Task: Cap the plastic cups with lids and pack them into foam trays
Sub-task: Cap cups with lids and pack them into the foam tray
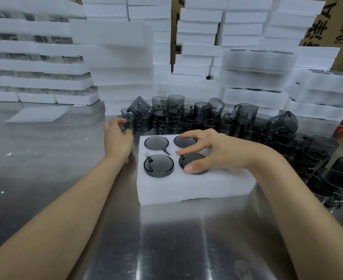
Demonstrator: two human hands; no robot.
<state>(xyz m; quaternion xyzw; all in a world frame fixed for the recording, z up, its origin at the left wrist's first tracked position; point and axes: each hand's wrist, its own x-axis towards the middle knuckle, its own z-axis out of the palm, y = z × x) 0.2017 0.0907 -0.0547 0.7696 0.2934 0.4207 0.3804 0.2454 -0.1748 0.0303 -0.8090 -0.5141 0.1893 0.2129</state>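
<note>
The foam tray lies under the right hand, its long side running across from the left hand to the right forearm. Four capped cups sit upright in its pockets, lids facing up. The right hand hovers open over them with its fingers spread. Its thumb tip rests on the near-right lid, and the fingers reach across the far-right lid. The near-left lid and far-left lid lie between the two hands.

Just off the tray's far left corner, the left hand curls round an upright smoky cup (blurred, but the fingers wrap its wall). That cup stands at the edge of the pile of uncapped cups beyond both hands. Most of these stand upright and a few lie tipped. Foam tray stacks rise behind the pile on the steel table.
</note>
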